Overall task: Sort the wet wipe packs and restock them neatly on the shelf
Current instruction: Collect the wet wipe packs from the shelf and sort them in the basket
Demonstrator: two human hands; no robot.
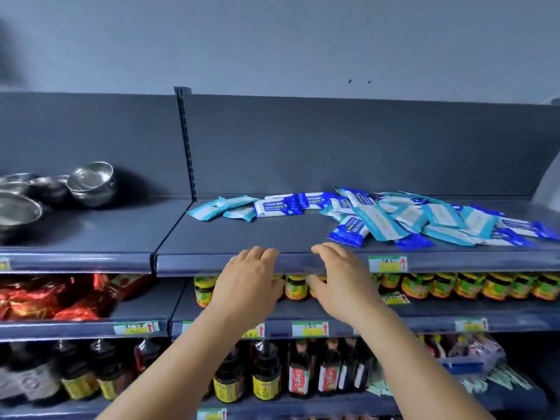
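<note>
Both hands reach up to the front edge of the top shelf, a dark grey metal board. The left hand has its fingers loosely bent over the front lip, holding nothing. The right hand lies just beside it, fingers relaxed and spread, fingertips at the same lip, thumb pointing down toward the shelf below; it holds nothing either.

The wet wipe packs lie in a loose heap on the right half of the shelf, overlapping at all angles, some dark blue and white, others pale teal and white. A few more packs lie in a ragged row toward the back left corner of the same board, near the slotted upright. The strip of shelf between the hands and the packs is bare.

On the neighbouring board to the left stand stacked steel bowls. A price label sits on the front lip right of the hands. The shelf below carries yellow-and-green lidded jars and red foil packets; below that stand dark sauce bottles.
</note>
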